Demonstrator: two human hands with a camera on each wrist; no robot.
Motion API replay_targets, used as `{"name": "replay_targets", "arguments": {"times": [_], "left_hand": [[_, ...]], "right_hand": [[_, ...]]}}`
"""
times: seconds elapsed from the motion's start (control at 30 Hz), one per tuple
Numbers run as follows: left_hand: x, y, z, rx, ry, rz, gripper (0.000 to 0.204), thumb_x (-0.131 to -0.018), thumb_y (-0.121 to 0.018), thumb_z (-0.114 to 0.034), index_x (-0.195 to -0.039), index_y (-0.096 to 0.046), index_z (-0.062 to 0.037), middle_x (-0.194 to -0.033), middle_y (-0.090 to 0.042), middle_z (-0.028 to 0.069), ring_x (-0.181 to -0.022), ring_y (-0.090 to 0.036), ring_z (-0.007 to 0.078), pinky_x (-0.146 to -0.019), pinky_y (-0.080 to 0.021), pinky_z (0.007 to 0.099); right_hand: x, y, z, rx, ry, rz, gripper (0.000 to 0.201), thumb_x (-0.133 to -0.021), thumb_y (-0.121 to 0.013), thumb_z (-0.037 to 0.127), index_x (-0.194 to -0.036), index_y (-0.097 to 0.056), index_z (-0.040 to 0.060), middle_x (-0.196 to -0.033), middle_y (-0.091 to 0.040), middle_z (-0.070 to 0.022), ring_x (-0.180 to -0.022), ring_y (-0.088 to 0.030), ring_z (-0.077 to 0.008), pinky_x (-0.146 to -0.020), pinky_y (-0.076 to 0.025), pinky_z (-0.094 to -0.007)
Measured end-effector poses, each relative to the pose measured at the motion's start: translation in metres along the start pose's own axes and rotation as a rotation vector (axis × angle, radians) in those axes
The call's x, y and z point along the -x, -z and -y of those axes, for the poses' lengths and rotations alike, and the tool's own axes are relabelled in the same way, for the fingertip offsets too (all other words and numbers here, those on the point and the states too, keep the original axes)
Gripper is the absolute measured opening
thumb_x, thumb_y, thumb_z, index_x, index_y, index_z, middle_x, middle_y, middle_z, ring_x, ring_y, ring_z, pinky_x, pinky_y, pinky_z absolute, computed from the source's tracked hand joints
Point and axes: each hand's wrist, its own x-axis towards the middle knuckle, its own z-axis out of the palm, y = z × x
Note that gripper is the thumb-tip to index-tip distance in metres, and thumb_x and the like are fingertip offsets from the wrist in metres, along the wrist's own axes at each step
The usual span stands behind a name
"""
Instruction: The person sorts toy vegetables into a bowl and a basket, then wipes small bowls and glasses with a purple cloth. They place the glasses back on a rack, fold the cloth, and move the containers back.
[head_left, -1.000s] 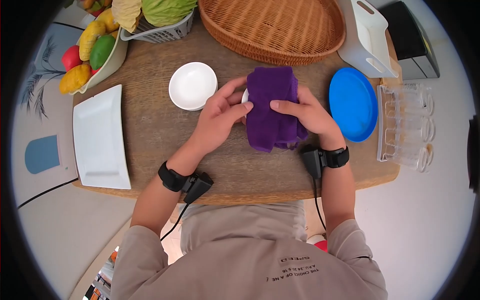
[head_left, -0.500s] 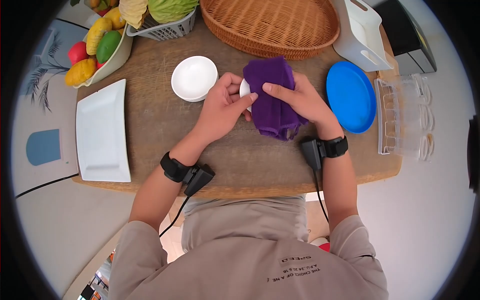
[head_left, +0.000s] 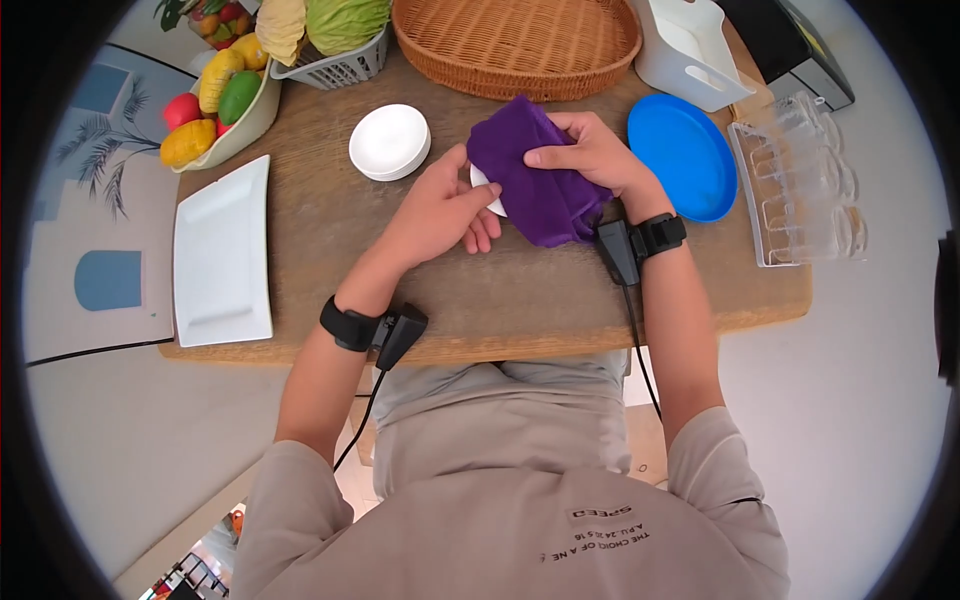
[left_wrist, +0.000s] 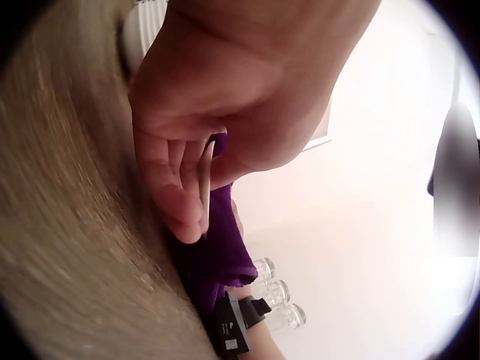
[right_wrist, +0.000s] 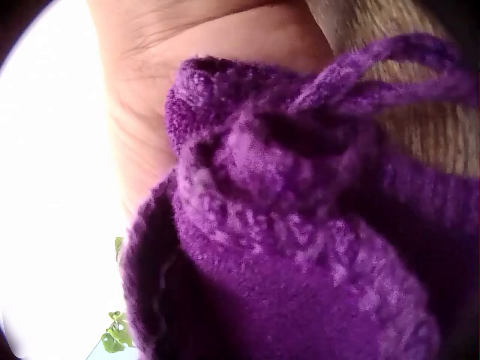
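Note:
The left hand [head_left: 435,205] pinches the edge of a white dish [head_left: 486,190] between thumb and fingers; the left wrist view shows the dish's thin rim [left_wrist: 205,176] edge-on. A purple cloth [head_left: 540,175] covers most of the dish. With its thumb on top of the cloth, the right hand [head_left: 597,158] grips it from the right. Cloth folds and a loop [right_wrist: 300,172] fill much of the right wrist view, hiding the right fingers. Left of the hands stand stacked white bowls [head_left: 390,142].
A white rectangular plate [head_left: 222,255] lies at the left, a blue plate [head_left: 684,158] at the right, near a rack of glasses [head_left: 800,190]. Along the back are a fruit bowl [head_left: 250,120], a vegetable basket [head_left: 340,70], a wicker tray [head_left: 515,50] and a white bin [head_left: 695,75].
The cloth and dish have shifted slightly up and left in the head view, and the cloth's folds have changed. The right hand has turned with the cloth. The surrounding scene has shifted in view.

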Motion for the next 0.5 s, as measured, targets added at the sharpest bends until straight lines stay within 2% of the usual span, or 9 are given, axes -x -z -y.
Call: {"name": "replay_targets", "arguments": {"times": [0.17, 0.27, 0.37, 0.5], "left_hand": [[0.037, -0.004, -0.003, -0.041, 0.063, -0.093, 0.026, -0.101, -0.055, -0.010, -0.122, -0.047, 0.0023, -0.067, -0.067, 0.0133, -0.052, -0.066, 0.0177, -0.045, -0.051, 0.0260], [0.060, 0.004, -0.008, -0.096, 0.132, -0.105, 0.021, -0.099, -0.056, -0.010, -0.116, -0.050, 0.0024, -0.065, -0.067, 0.0126, -0.051, -0.065, 0.0185, -0.043, -0.050, 0.0261], [0.085, 0.025, -0.003, -0.070, 0.131, -0.201, 0.017, -0.098, -0.057, -0.009, -0.111, -0.052, 0.0009, -0.063, -0.066, 0.0122, -0.049, -0.064, 0.0191, -0.041, -0.048, 0.0259], [0.117, 0.071, 0.003, -0.074, 0.139, -0.419, 0.016, -0.097, -0.058, -0.011, -0.108, -0.053, -0.0006, -0.062, -0.065, 0.0101, -0.046, -0.063, 0.0191, -0.039, -0.046, 0.0255]], "right_hand": [[-0.001, -0.004, -0.007, 0.083, 0.038, 0.132, 0.038, -0.087, -0.078, 0.008, -0.122, -0.069, -0.0022, -0.105, -0.074, -0.0066, -0.093, -0.068, -0.0106, -0.084, -0.056, -0.0257], [-0.001, -0.003, -0.006, 0.121, 0.040, 0.065, 0.037, -0.086, -0.077, 0.008, -0.121, -0.070, -0.0018, -0.105, -0.075, -0.0070, -0.093, -0.069, -0.0108, -0.084, -0.056, -0.0261], [0.003, 0.008, -0.004, -0.046, 0.041, -0.094, 0.037, -0.086, -0.077, 0.008, -0.121, -0.070, -0.0011, -0.104, -0.075, -0.0074, -0.092, -0.070, -0.0115, -0.083, -0.058, -0.0267], [0.004, 0.017, -0.006, -0.223, 0.035, -0.176, 0.041, -0.088, -0.076, 0.014, -0.125, -0.066, -0.0018, -0.108, -0.073, -0.0096, -0.091, -0.071, -0.0144, -0.081, -0.059, -0.0273]]}}
